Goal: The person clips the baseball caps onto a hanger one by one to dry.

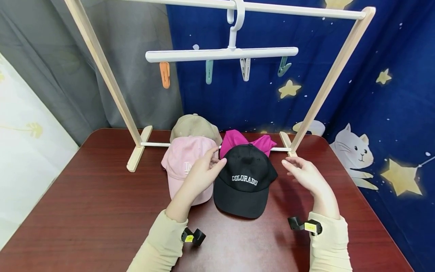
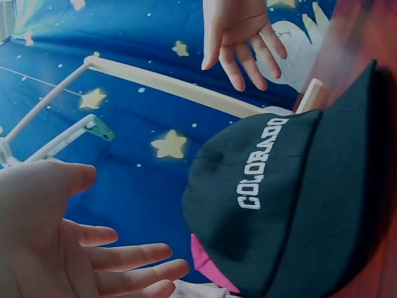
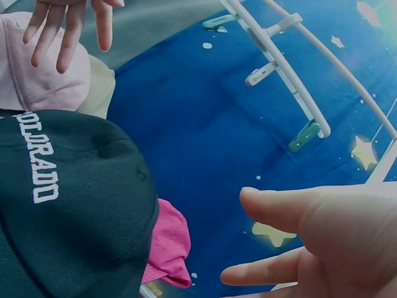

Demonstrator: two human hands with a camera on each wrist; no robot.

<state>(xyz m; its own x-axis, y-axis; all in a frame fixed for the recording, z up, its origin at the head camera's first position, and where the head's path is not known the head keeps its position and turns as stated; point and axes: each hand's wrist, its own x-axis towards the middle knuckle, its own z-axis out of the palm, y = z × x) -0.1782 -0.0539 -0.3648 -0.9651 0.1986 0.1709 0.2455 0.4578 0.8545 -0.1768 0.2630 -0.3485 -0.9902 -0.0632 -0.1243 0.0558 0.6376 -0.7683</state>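
A black cap (image 1: 247, 181) with white COLORADO lettering lies on the table, brim toward the person. In the head view my left hand (image 1: 203, 170) is at its left side, overlapping a pink cap (image 1: 176, 166). To the right of the black cap my right hand (image 1: 306, 175) hovers apart from it. Both wrist views show spread, relaxed fingers with nothing between them. Behind the black cap lies a bright magenta cloth item (image 1: 234, 139), partly covered; a beige cap (image 1: 195, 126) sits behind the pink one.
A wooden rack (image 1: 324, 85) with a white top bar stands over the caps. From the bar hangs a white hanger (image 1: 190, 56) bearing an orange clip (image 1: 164, 74), a white clip (image 1: 245, 69) and green clips (image 1: 209, 71). Curtains (image 1: 142, 75) close off the back.
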